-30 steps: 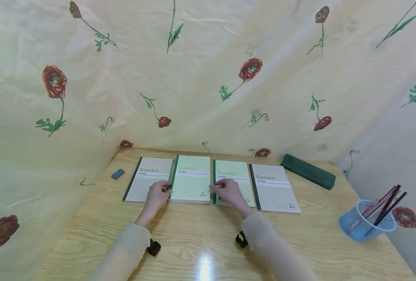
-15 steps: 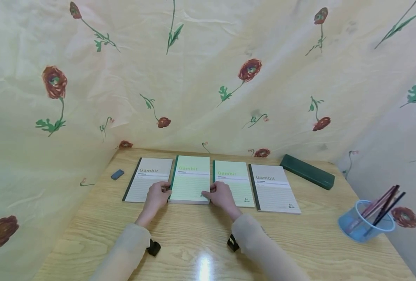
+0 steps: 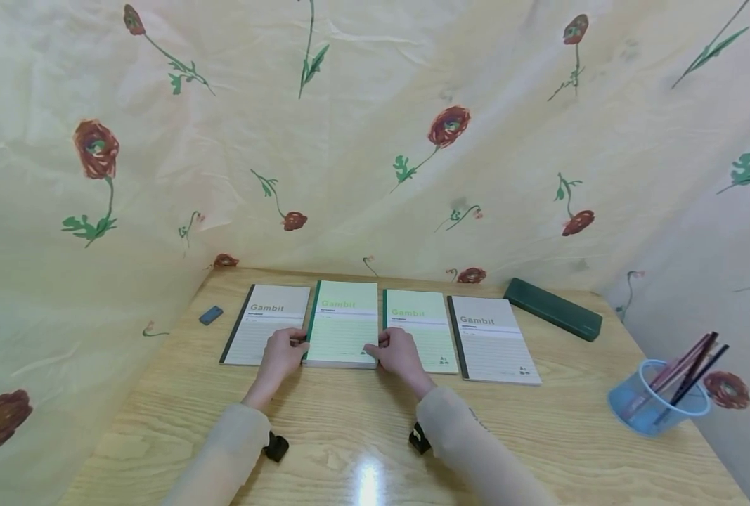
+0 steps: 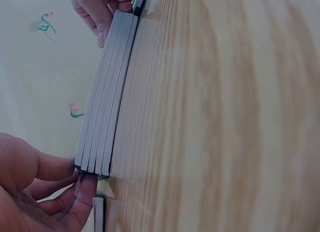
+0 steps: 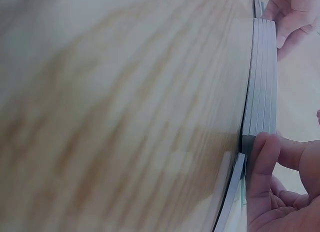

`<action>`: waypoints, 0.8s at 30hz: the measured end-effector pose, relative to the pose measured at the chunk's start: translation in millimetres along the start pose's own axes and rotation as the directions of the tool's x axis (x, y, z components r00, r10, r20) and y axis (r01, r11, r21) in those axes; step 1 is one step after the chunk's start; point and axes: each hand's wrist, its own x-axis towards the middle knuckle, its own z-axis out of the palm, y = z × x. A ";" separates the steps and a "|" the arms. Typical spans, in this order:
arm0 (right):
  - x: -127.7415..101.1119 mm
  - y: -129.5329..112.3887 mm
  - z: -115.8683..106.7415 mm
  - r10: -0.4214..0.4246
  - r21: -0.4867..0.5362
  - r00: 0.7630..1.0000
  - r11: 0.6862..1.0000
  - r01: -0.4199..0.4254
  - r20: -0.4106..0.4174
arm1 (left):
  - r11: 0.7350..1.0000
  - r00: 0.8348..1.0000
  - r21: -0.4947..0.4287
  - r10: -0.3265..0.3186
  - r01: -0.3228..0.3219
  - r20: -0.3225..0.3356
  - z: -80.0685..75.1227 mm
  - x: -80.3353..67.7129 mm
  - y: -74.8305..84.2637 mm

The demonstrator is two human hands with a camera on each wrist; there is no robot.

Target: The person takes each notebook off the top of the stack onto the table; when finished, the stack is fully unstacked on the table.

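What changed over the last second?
The right hand left the single green notebook and moved left to grip the right edge of the green notebook stack. The left hand kept hold of the stack's left edge. Notebooks unmoved.

- My right hand covers the near left corner of the flat pale-green notebook beside the stack.
- The small print on the grey "Gambit" notebook covers is too tiny to read.
- Both wrist views cut my hands off at the frame edge.
- The wooden surface blurs close up.
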 end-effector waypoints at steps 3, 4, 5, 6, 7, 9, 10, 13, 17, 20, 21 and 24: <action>-0.4 -0.6 -1.1 0.022 0.024 1.000 0.999 -0.022 0.002 | 1.000 1.000 -0.004 -0.001 0.001 0.002 -0.1 -0.2 0.9; -0.5 -0.8 -1.6 0.031 0.029 1.000 0.999 -0.031 0.000 | 1.000 1.000 -0.003 0.002 -0.002 0.002 -0.1 -0.3 1.0; -0.5 -0.7 -2.0 0.039 0.034 0.999 0.999 -0.039 -0.002 | 1.000 1.000 -0.005 -0.001 0.001 0.002 0.1 -0.7 1.4; -0.5 -0.6 -2.4 0.049 0.041 0.999 0.998 -0.049 -0.003 | 1.000 1.000 -0.005 -0.002 0.002 0.002 0.4 -0.7 1.3; -0.4 -0.6 -2.9 0.060 0.051 0.998 0.997 -0.060 -0.002 | 1.000 1.000 -0.003 -0.004 0.004 0.001 0.5 -1.0 1.4; -0.3 -0.5 -4.3 0.064 0.054 0.998 0.996 -0.064 -0.001 | 1.000 1.000 -0.001 -0.006 0.006 -0.001 0.9 -1.1 1.4; -0.4 -0.5 -5.1 0.064 0.050 0.998 0.997 -0.064 0.001 | 1.000 1.000 -0.002 -0.009 0.009 0.000 1.1 -1.1 1.5; -1.1 0.1 -8.4 0.060 0.035 0.998 0.998 -0.061 0.014 | 1.000 1.000 0.006 -0.013 0.013 -0.002 2.0 -0.4 1.0; -3.3 3.5 -15.9 0.066 0.078 0.997 0.995 -0.069 0.043 | 0.999 1.000 0.027 -0.016 0.016 -0.003 2.3 -0.1 1.0; -7.0 8.0 -25.2 0.073 0.168 0.995 0.982 -0.083 0.065 | 0.999 1.000 0.034 -0.017 0.017 -0.002 1.5 -1.0 2.3; -8.7 9.8 -29.3 0.075 0.195 0.995 0.977 -0.087 0.072 | 0.999 1.000 0.033 -0.016 0.016 -0.001 1.2 -1.3 2.6; -16.4 15.6 -45.0 0.079 0.249 0.993 0.963 -0.100 0.092 | 0.999 1.000 0.034 -0.015 0.015 0.000 0.6 -2.0 3.3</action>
